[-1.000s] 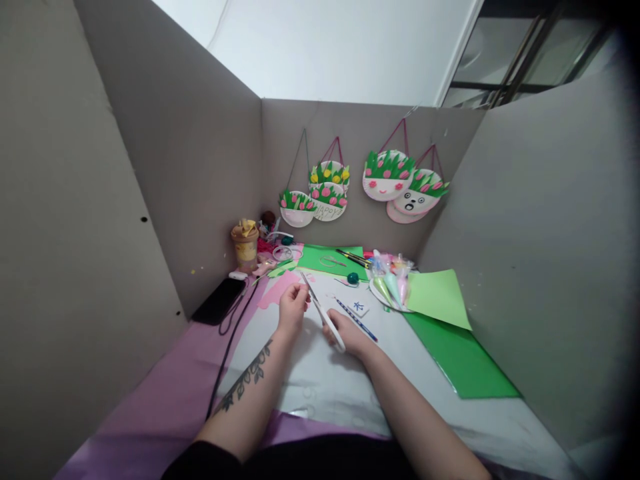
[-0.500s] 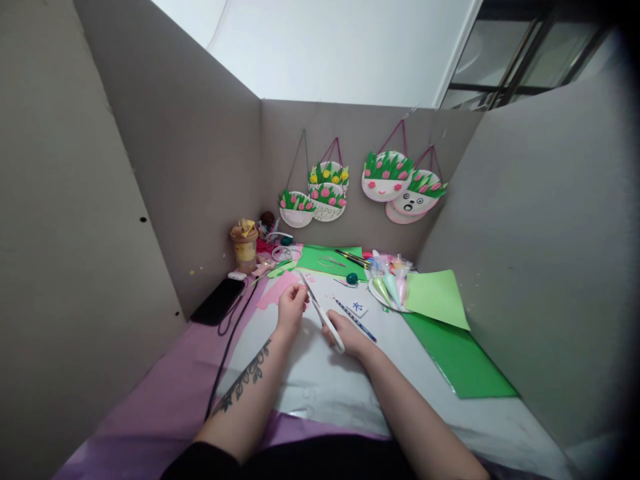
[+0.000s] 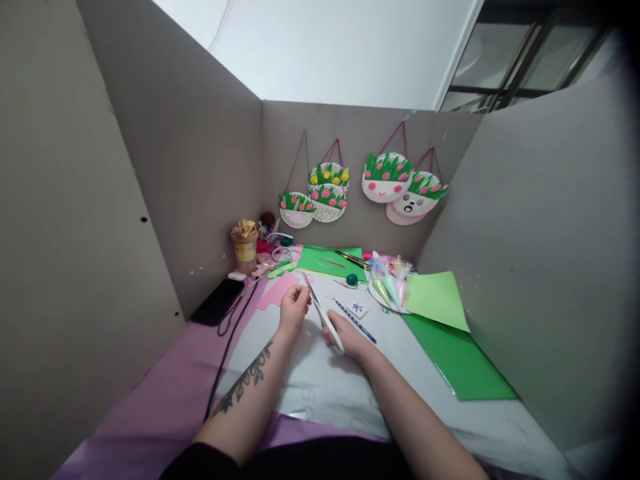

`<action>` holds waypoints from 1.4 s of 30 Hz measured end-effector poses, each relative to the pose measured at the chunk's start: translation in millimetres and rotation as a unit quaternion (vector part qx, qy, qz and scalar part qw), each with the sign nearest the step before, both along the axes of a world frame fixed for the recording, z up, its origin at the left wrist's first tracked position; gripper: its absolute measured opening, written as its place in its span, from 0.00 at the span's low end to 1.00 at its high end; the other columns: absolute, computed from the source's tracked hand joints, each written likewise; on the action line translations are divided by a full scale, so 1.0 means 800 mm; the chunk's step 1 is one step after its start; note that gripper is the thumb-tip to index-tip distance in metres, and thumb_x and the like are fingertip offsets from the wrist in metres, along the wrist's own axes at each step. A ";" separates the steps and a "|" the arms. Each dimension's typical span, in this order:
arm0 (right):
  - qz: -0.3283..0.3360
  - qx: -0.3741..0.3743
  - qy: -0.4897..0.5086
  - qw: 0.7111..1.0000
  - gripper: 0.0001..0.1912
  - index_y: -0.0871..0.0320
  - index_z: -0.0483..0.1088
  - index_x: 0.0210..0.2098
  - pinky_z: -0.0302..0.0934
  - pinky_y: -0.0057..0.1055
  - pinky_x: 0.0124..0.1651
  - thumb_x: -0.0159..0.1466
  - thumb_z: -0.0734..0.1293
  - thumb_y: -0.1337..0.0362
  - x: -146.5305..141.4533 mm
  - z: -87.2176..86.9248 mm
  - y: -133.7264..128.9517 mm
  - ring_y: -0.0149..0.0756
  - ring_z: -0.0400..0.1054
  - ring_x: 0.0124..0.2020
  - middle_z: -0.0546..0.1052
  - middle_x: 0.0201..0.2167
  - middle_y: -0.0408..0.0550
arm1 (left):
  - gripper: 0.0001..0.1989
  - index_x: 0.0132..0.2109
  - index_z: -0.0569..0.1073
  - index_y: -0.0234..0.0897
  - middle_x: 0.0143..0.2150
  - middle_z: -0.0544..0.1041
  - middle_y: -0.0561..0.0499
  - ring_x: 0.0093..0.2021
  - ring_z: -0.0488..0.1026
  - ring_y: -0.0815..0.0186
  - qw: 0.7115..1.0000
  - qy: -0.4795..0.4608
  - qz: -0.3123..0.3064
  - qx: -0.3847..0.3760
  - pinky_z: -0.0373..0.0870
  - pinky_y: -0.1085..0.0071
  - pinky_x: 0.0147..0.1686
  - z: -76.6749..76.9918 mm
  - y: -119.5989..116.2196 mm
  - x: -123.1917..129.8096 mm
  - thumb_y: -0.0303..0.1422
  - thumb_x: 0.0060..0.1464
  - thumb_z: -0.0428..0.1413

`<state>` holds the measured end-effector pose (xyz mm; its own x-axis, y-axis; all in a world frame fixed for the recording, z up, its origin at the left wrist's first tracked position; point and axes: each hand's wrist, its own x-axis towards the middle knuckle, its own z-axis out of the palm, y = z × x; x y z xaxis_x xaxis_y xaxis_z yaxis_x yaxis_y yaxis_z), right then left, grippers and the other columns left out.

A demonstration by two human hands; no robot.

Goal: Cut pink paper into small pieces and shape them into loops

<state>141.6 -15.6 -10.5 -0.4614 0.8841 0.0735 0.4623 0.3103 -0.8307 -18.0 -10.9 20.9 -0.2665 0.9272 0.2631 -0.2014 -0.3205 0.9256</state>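
Observation:
My right hand is closed round the handles of white scissors, whose blades point forward and a little left. Just left of the blades is my left hand, its fingers pinched together; what they hold, if anything, is too small to make out. Pink paper lies on the white sheet beyond and left of my left hand. To the right of the scissors a dark patterned pencil lies slanted beside a small square with a blue mark.
Green paper, a dark green yarn ball and piping bags lie behind. Light green paper overlaps a green sheet at right. A phone and a cup stand left. Plate crafts hang behind.
My left hand has shifted very slightly to the right, and the scissors' blades have tilted a little. Both hands otherwise keep their places and their grips.

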 end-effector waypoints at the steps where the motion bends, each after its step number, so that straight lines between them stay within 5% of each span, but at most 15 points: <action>1: 0.000 0.001 0.000 1.000 0.04 0.56 0.60 0.30 0.54 0.26 0.28 0.56 0.62 0.67 0.000 0.000 0.000 0.30 0.61 0.25 0.68 0.24 0.39 | 0.15 0.27 0.65 0.36 0.20 0.65 0.58 0.17 0.57 0.76 1.000 0.001 -0.001 0.000 0.52 0.78 0.17 0.000 0.000 0.000 0.42 0.51 0.55; 42: 0.018 -0.024 -0.012 0.999 0.06 0.56 0.60 0.30 0.56 0.25 0.29 0.53 0.62 0.70 -0.002 0.005 0.004 0.31 0.63 0.27 0.69 0.24 0.39 | 0.15 0.28 0.66 0.36 0.22 0.67 0.57 0.18 0.59 0.75 0.999 -0.001 0.029 0.017 0.55 0.77 0.18 -0.003 0.002 0.001 0.43 0.51 0.55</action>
<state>139.6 -12.6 -6.2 -0.4933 0.8696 0.0196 0.4720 0.2865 -0.8337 -17.2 -9.2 18.8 -0.3198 0.9007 0.2941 -0.1844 -0.3636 0.9131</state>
